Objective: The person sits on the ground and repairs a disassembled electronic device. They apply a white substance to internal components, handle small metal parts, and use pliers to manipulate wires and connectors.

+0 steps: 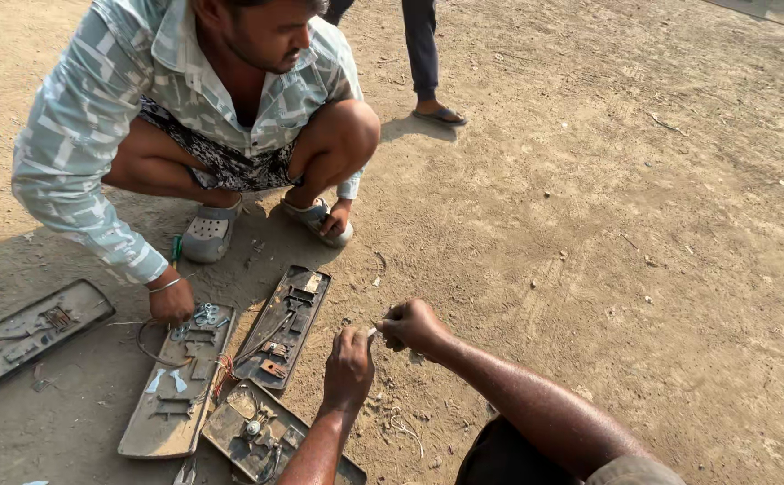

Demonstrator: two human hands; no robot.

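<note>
Both hands, left [349, 366] and right [413, 325], meet above the dirt ground [590, 269], each grip pinched shut on a small pale piece [373, 332] held between them. It seems mid-fiddling; any next move needs fine fingertip control, with the opened panels [280, 328] lying just left of the grip.

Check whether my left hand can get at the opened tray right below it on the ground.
Probably yes: the left hand hovers just above the nearest tray, nothing lies between, though its fingers pinch a small white piece with the right hand.
</note>
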